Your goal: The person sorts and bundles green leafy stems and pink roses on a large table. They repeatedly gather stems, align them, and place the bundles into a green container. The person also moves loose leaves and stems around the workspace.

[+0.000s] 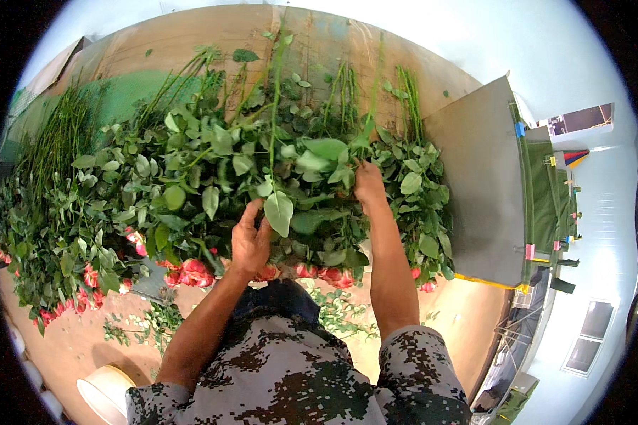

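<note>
Many cut roses with leafy green stems lie across a table (319, 32), their pink-red blooms (194, 272) towards me and their bare stem ends pointing away. My left hand (251, 239) is at the near side of the foliage, thumb and fingers around a stem beside a large leaf (279, 213). My right hand (368, 183) reaches into the leaves further right, its fingers closed on a rose stem (372, 114) that rises away from me. Leaves partly hide the fingertips of both hands.
A grey panel (481, 180) with a yellow lower edge stands at the right end of the table. Cut leafy stems (154, 324) lie on the floor near my body. A white round container (106, 393) stands at the lower left. Green cloths with coloured clips hang at the right.
</note>
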Demonstrator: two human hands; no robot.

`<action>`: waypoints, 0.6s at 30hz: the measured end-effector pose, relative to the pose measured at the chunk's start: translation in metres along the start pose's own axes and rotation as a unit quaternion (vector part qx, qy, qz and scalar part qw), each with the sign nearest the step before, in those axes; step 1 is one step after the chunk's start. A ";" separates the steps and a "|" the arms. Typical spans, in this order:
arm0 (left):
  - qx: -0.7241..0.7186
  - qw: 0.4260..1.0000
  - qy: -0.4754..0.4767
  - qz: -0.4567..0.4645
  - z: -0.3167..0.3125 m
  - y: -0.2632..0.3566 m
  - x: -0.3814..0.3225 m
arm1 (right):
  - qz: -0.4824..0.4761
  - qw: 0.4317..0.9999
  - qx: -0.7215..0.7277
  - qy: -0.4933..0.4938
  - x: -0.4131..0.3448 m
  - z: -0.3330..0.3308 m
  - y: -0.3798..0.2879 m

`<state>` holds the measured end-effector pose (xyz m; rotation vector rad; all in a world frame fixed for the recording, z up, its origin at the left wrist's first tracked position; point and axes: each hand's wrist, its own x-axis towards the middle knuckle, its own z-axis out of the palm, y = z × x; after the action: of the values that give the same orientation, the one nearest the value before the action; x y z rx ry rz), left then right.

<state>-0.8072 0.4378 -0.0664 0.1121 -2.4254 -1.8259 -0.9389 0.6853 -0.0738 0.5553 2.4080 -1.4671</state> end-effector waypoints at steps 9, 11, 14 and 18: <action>0.129 0.988 0.029 0.086 0.023 0.006 -0.025 | -0.002 0.948 -0.313 -0.052 0.029 0.013 0.053; 0.144 0.984 0.033 0.095 0.027 0.001 -0.027 | -0.093 0.944 -0.315 -0.042 0.034 0.010 0.077; 0.181 0.980 0.042 0.077 0.025 0.004 -0.019 | -0.046 0.934 -0.351 -0.048 0.021 0.012 0.054; 0.018 0.999 0.021 0.018 0.022 -0.012 -0.016 | 0.018 0.942 -0.325 -0.080 0.007 0.000 0.026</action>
<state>-0.7941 0.4578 -0.0844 0.1059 -2.4162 -1.7480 -0.9331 0.6971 -0.0969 0.3008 2.5210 -0.5948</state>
